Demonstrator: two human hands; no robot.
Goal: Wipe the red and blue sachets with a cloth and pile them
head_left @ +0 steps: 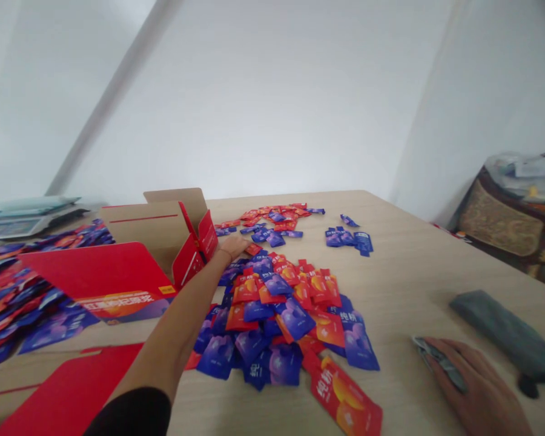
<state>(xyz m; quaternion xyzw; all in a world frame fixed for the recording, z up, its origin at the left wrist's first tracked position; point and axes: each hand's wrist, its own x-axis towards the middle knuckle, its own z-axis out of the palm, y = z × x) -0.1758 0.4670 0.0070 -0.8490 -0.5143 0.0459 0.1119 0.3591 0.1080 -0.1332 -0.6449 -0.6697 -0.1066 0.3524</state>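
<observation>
My left arm stretches past an open red cardboard box (198,239). At the far edge of the sachet pile is my left hand (235,244), small and blurred, with a red sachet (254,249) at its fingertips. I cannot tell whether the fingers grip it. A heap of purple sachets (295,318) and red-orange sachets (324,327) spreads before me, printed with fruit. At the lower right, my right hand (481,384) rests on the table, closed around a slim grey tool (445,362) with a pale tip, its exact kind unclear.
More sachets (272,221) lie farther back, and a few purple ones (345,237) sit to their right. A grey pouch (504,327) lies by my right hand. At left are a long sachet heap (9,284) and a scale (22,224). A patterned chair (495,212) stands beyond the table.
</observation>
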